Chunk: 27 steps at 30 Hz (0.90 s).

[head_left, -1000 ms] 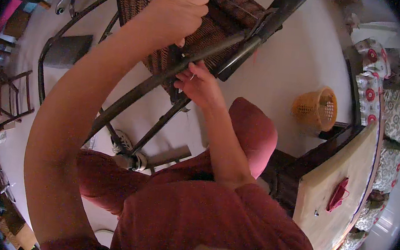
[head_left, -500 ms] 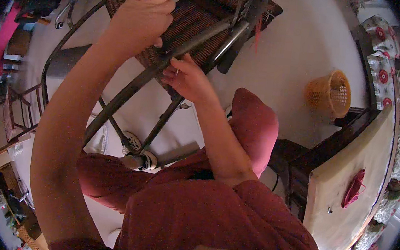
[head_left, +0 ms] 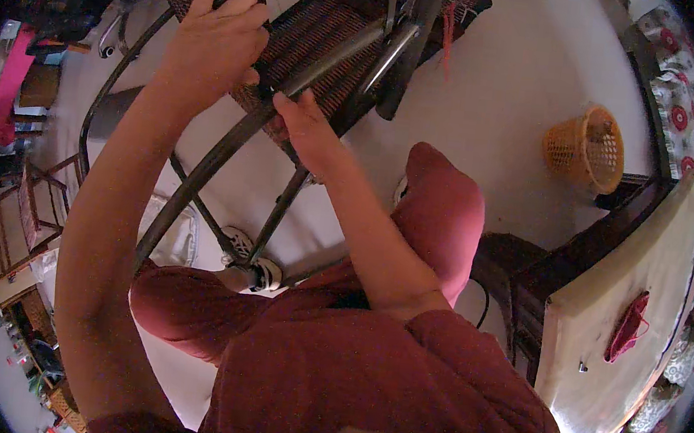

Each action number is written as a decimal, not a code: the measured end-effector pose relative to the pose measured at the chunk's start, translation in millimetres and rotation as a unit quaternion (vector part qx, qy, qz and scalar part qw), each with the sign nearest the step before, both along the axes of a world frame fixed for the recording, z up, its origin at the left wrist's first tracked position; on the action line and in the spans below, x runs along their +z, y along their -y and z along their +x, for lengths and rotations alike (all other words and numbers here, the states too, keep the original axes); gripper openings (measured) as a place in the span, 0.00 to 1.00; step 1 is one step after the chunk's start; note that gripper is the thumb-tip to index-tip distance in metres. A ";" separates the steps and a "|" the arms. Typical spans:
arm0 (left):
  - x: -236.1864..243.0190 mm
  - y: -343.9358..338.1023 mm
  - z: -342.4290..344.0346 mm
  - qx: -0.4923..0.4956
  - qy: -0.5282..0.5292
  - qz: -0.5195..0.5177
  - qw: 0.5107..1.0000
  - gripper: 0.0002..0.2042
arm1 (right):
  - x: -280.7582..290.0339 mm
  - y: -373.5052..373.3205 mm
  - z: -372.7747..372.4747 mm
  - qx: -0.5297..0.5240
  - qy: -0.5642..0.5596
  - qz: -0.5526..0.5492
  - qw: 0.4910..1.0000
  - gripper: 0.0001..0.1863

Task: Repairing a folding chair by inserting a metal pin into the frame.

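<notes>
A folding chair with a dark brown woven seat point(head_left: 331, 35) and a dark metal tube frame point(head_left: 211, 157) stands tilted in front of me. My right hand point(head_left: 309, 129) is closed around the long slanting tube, thumb on its upper side and the other fingers mostly hidden. Just up and to the left, my left hand point(head_left: 213, 49) is raised over the woven part with its index finger stretched out and the rest curled. What those curled fingers hold, if anything, is hidden. A small dark piece shows at the tube between both hands.
An orange lattice basket point(head_left: 583, 147) stands on the floor at the right. Nearer, a pale-topped table point(head_left: 605, 316) carries a dark red cloth item point(head_left: 627, 327). Between the chair legs sits a sneaker point(head_left: 266, 275). A wooden chair frame point(head_left: 30, 211) is at the left.
My right hand has shifted up and left, and its thumb now lies on the tube where its fingers showed below before. My left hand has moved slightly left, and the view has shifted a little.
</notes>
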State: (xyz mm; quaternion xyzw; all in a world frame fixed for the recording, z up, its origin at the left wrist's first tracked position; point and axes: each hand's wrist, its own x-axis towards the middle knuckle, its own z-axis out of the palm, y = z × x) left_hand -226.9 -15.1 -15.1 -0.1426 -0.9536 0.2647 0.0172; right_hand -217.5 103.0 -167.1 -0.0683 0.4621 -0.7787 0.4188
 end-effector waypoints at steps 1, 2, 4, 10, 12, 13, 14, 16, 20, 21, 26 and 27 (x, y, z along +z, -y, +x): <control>0.2 0.3 0.4 0.000 0.001 -0.002 1.000 0.20 | -1.4 0.4 1.4 -0.038 -0.063 0.014 0.997 0.12; 1.3 1.2 0.9 -0.016 0.000 0.012 1.000 0.20 | -3.5 1.5 2.6 -0.080 -0.135 0.018 0.987 0.15; 1.8 1.7 1.9 -0.031 -0.001 0.024 0.999 0.20 | -8.8 4.8 1.8 -0.078 -0.105 0.045 0.990 0.17; -1.4 -3.1 2.1 -0.004 0.000 -0.022 1.000 0.19 | -19.7 12.2 -2.4 -0.087 -0.109 0.043 0.989 0.20; -0.2 -3.2 0.6 0.004 0.005 -0.024 1.000 0.20 | -20.3 11.2 0.5 -0.075 -0.122 0.036 0.989 0.21; 1.1 -2.6 0.6 0.005 0.005 -0.025 1.000 0.20 | -20.7 10.8 2.0 -0.097 -0.225 0.066 0.967 0.19; 2.2 -2.5 0.7 -0.018 -0.009 -0.018 1.000 0.19 | -21.0 12.1 2.9 -0.117 -0.325 0.096 0.934 0.17; 4.0 -2.9 1.0 -0.039 -0.024 -0.012 0.999 0.19 | -22.6 14.3 3.1 -0.116 -0.245 0.078 0.959 0.15; 6.8 -5.9 2.3 -0.023 -0.006 0.009 1.000 0.16 | -27.8 14.8 0.2 -0.105 -0.404 0.181 0.890 0.13; 7.7 -6.8 3.3 -0.037 -0.019 -0.007 0.999 0.15 | -28.5 14.1 0.6 -0.115 -0.434 0.152 0.881 0.13; 15.2 -5.1 5.1 -0.041 0.014 0.030 0.999 0.09 | -26.6 16.0 1.8 -0.142 -0.209 0.001 0.967 0.13; 15.1 -4.9 5.5 -0.049 0.012 0.036 0.998 0.09 | -25.3 17.4 1.1 -0.138 -0.139 -0.021 0.980 0.14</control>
